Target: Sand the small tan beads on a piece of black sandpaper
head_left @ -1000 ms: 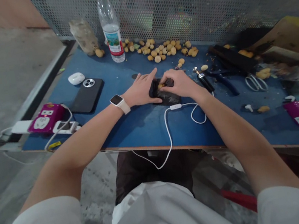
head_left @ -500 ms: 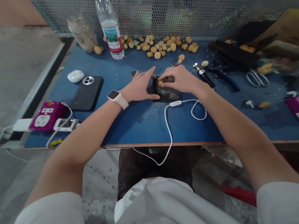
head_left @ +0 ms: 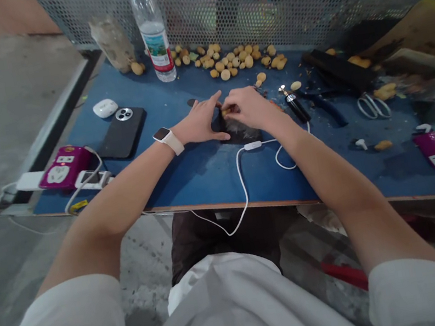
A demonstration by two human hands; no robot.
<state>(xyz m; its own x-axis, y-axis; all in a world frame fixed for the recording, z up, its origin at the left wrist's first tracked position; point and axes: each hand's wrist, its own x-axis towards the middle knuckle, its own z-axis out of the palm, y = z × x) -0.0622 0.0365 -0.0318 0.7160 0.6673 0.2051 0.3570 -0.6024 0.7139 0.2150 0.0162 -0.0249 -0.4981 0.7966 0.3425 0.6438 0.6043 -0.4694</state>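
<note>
Since the earlier frame the right hand [head_left: 250, 106] has shifted slightly left across the dark pad [head_left: 244, 133], toward the left hand [head_left: 196, 124], and the tan piece [head_left: 225, 111] has gone with it. That piece sits at the tips of the right hand's fingers [head_left: 234, 110], which are pinched nearly together on it, above the pad's upper left part. The left hand's thumb and forefinger are spread wide at the pad's left edge; whether they touch it is unclear.

On the blue desk [head_left: 199, 177] are one water bottle [head_left: 158, 53], one phone [head_left: 123, 134], one pair of scissors [head_left: 372, 105], one black pen-like tool [head_left: 297, 108] and two magenta power sockets, left [head_left: 66, 169] and right [head_left: 432, 149]. The tan fruits [head_left: 244, 59] at the back overlap too much to count. The left hand keeps its place beside the pad; the view has tilted slightly, cutting off the bottle's cap.
</note>
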